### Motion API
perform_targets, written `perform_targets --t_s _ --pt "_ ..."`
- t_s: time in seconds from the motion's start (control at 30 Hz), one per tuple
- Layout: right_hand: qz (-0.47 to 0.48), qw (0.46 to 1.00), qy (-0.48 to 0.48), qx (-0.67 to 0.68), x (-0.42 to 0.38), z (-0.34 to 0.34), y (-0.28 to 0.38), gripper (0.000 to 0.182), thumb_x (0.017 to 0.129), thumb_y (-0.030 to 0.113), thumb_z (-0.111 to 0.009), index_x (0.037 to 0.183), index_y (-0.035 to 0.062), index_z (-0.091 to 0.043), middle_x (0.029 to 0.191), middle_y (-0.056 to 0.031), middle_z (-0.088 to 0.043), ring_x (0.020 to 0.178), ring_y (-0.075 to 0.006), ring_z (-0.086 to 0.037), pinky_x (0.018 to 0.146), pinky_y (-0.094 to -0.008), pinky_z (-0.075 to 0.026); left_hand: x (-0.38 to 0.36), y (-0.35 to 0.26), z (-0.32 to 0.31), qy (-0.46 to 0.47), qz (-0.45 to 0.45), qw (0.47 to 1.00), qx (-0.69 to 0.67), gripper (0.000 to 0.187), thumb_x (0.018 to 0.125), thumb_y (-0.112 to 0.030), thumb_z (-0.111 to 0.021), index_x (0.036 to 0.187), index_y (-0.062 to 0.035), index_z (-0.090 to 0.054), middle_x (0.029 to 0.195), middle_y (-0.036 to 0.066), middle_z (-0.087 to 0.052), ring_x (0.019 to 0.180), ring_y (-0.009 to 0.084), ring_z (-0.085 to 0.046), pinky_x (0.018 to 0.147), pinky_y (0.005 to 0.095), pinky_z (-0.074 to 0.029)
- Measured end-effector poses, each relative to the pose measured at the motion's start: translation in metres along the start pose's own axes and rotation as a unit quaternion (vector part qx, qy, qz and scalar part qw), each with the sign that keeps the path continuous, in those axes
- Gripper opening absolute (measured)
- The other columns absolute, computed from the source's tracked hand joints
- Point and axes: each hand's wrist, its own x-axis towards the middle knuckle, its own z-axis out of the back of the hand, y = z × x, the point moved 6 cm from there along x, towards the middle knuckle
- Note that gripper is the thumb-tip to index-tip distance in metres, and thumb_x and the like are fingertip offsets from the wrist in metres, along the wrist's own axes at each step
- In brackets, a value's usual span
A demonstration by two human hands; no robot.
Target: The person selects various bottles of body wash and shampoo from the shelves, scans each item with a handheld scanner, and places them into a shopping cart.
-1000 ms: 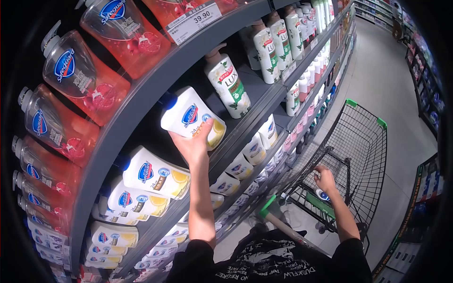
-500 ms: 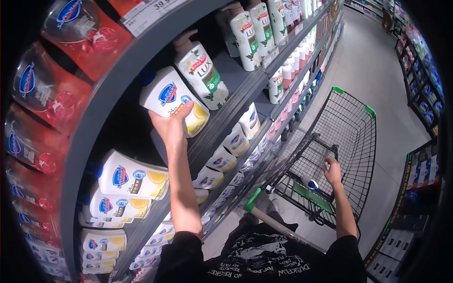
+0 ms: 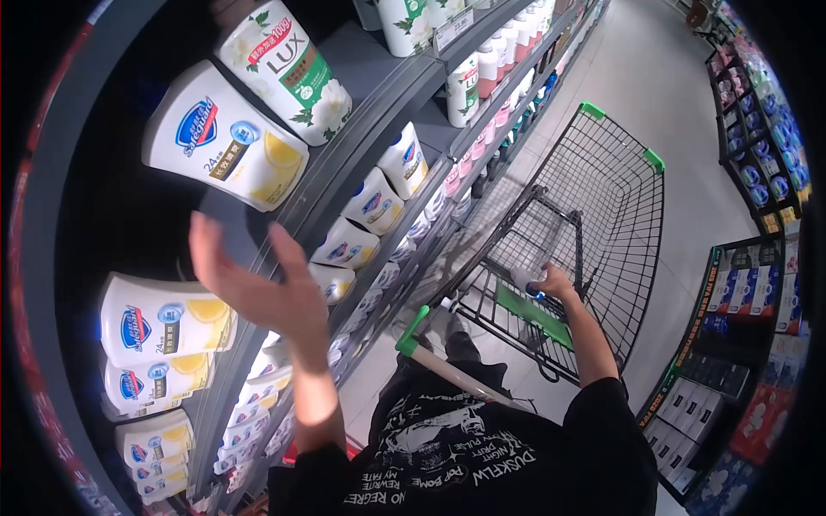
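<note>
A white Safeguard bottle [image 3: 225, 138] with a lemon print stands on the shelf beside a white LUX bottle [image 3: 286, 73]. Just below the Safeguard bottle, my left hand [image 3: 258, 279] is in the air, fingers apart and somewhat blurred, holding nothing. More Safeguard bottles [image 3: 168, 320] are to the left of that hand. My right hand [image 3: 555, 282] is over the near part of the shopping cart [image 3: 632, 172], its fingers closed round the top of a small bottle with a blue part [image 3: 532, 287].
The shelf edge [image 3: 344, 155] runs from lower left to upper right, with lower shelves of bottles beneath. The cart handle [image 3: 460, 376] is close to my body. Across the aisle floor [image 3: 594, 73], display racks [image 3: 757, 155] and stacked boxes [image 3: 688, 413] line the right side.
My left hand has let go of the Safeguard bottle and moved down from it, fingers spread. My right hand has moved down and left to the small bottle. The view has shifted.
</note>
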Motion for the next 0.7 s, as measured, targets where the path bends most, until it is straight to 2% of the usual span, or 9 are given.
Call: perform_targets --t_s 0.07,0.13,0.2,0.27,0.33,0.43,0.63,0.67,0.7 --pt "0.007 0.997 0.026 -0.066 0.012 -0.031 -0.001 0.075 0.063 0.035 -0.083 0.121 -0.0012 -0.052 0.119 -0.0253 -0.058 0.112 -0.0379 -0.058 0.095 -0.0409 -0.048 -0.070 -0.001 0.002 0.162 0.057 0.984 -0.048 0.046 0.077 0.004 -0.066 0.120 0.0029 -0.051 0.125 0.019 -0.052 0.116 0.0295 -0.054 0.094 0.0402 -0.045" --pt "0.028 0.981 0.057 -0.184 0.011 -0.051 0.012 0.063 0.068 0.030 -0.080 0.117 0.0019 -0.054 0.114 -0.0224 -0.058 0.105 -0.0376 -0.062 0.089 -0.0454 -0.053 -0.128 -0.001 -0.014 0.308 0.009 0.942 -0.136 0.018 0.076 0.003 -0.064 0.094 -0.0020 -0.064 0.095 0.013 -0.065 0.093 0.0340 -0.063 0.082 0.0384 -0.050" --pt "0.013 0.971 0.039 -0.234 0.018 -0.071 0.019 0.056 0.073 0.026 -0.075 0.119 0.0030 -0.053 0.114 -0.0215 -0.058 0.104 -0.0374 -0.063 0.084 -0.0479 -0.054 -0.214 0.038 -0.013 0.444 0.189 0.866 -0.130 0.016 0.080 0.001 -0.062 0.095 -0.0019 -0.064 0.094 0.013 -0.066 0.091 0.0290 -0.065 0.082 0.0366 -0.051" --pt "-0.007 0.953 0.000 -0.304 0.032 -0.093 0.015 0.036 0.087 0.018 -0.060 0.120 0.0046 -0.054 0.113 -0.0193 -0.060 0.098 -0.0370 -0.065 0.069 -0.0524 -0.057 -0.326 0.102 0.014 0.426 0.571 0.681 -0.171 0.012 0.083 -0.002 -0.061 0.094 0.0008 -0.064 0.090 0.014 -0.067 0.085 0.0253 -0.067 0.080 0.0356 -0.052" --pt "-0.024 0.944 -0.009 -0.329 0.050 -0.113 0.003 0.035 0.088 0.019 -0.059 0.118 0.0039 -0.055 0.111 -0.0194 -0.061 0.096 -0.0375 -0.066 0.067 -0.0507 -0.057 -0.361 0.121 0.049 0.486 0.444 0.752 -0.025 0.014 0.085 -0.007 -0.061 0.095 0.0018 -0.065 0.086 0.015 -0.069 0.081 0.0230 -0.069 0.076 0.0337 -0.054" --pt "-0.061 0.930 -0.024 -0.362 0.060 -0.115 0.000 0.032 0.089 0.022 -0.058 0.115 0.0026 -0.058 0.107 -0.0190 -0.064 0.093 -0.0362 -0.068 0.066 -0.0477 -0.058 -0.415 0.145 0.094 0.540 0.424 0.727 0.010 0.016 0.084 -0.010 -0.064 0.096 0.0009 -0.066 0.086 0.015 -0.070 0.081 0.0232 -0.070 0.074 0.0326 -0.054" --pt "-0.052 0.957 0.012 -0.286 0.032 -0.039 0.028 0.038 0.076 0.022 -0.075 0.109 0.0050 -0.064 0.107 -0.0132 -0.069 0.101 -0.0283 -0.068 0.079 -0.0384 -0.058 -0.400 0.171 0.092 0.392 0.551 0.733 -0.078 0.012 0.086 -0.004 -0.063 0.096 0.0005 -0.065 0.081 0.010 -0.069 0.075 0.0178 -0.069 0.070 0.0281 -0.053" --pt "-0.053 0.959 -0.029 -0.278 0.044 -0.031 0.014 0.046 0.063 0.027 -0.084 0.101 0.0054 -0.068 0.107 -0.0125 -0.070 0.100 -0.0296 -0.068 0.081 -0.0384 -0.057 -0.382 0.170 0.079 0.372 0.515 0.766 -0.097 0.009 0.086 -0.002 -0.061 0.094 0.0011 -0.065 0.080 0.009 -0.069 0.075 0.0163 -0.068 0.069 0.0270 -0.052" --pt "-0.057 0.957 -0.037 -0.281 0.040 -0.011 0.021 0.046 0.063 0.027 -0.084 0.101 0.0054 -0.068 0.107 -0.0125 -0.070 0.100 -0.0296 -0.068 0.081 -0.0384 -0.057 -0.355 0.164 0.064 0.350 0.477 0.797 -0.118 0.008 0.087 0.001 -0.059 0.093 0.0017 -0.064 0.080 0.009 -0.068 0.076 0.0149 -0.068 0.068 0.0260 -0.052"
